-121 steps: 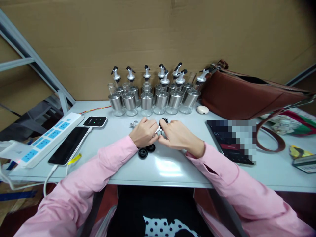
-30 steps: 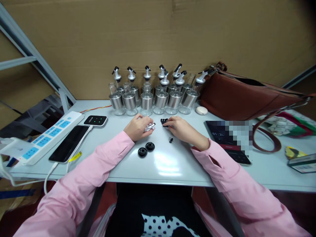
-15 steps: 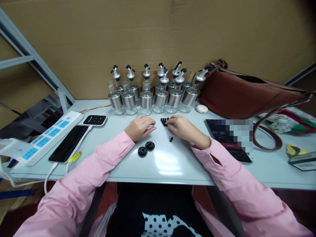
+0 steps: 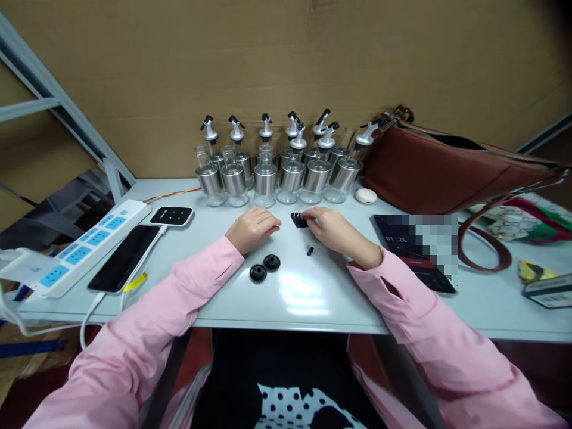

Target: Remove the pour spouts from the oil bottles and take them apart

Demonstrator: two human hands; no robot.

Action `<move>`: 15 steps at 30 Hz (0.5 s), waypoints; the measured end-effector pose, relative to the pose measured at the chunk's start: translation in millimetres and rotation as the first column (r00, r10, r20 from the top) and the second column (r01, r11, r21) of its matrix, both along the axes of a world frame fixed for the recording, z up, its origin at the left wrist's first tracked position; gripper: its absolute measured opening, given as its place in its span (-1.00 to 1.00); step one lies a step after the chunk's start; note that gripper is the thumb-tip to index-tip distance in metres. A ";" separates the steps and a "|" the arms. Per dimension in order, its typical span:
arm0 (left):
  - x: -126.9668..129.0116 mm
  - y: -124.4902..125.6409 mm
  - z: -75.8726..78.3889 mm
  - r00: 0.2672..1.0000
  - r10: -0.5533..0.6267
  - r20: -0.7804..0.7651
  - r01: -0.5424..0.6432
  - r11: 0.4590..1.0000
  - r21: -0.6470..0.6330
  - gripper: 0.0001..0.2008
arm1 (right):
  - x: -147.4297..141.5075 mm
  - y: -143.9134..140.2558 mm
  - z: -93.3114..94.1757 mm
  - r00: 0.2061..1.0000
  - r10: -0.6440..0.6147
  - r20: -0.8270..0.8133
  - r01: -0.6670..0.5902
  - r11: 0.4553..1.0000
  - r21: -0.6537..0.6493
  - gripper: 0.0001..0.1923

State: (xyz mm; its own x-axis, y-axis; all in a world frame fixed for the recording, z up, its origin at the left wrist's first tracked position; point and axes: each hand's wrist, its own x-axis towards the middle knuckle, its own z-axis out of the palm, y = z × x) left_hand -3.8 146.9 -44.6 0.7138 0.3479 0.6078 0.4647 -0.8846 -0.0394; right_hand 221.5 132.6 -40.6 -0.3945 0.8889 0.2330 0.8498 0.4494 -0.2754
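Fingers of the right hand are touching the small black pieces on the table; those of the left hand are lying close together. Whether either is holding anything, I cannot tell. 2 black discs are sitting nearby.

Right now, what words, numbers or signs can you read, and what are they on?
"01:2", then a blurred last digit: on the right-hand phone; the rest of its screen is blurred or pixelated.
Blurred letters, unreadable: on the small black-topped device.
Barcode and print, too small to read: on the box at far right.
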 end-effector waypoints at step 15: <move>-3.8 -1.3 5.2 0.929 0.156 -0.335 -0.240 0.944 -0.227 -0.53 | -3.2 -4.5 8.0 0.997 -0.008 -0.074 0.011 0.999 0.033 -0.74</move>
State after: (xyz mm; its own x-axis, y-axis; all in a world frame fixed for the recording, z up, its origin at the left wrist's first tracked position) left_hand -7.6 145.6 -39.4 0.7506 0.6165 0.2377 0.6330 -0.7741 0.0087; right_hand 218.4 128.1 -32.7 -0.3668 0.8838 0.2905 0.8319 0.4514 -0.3228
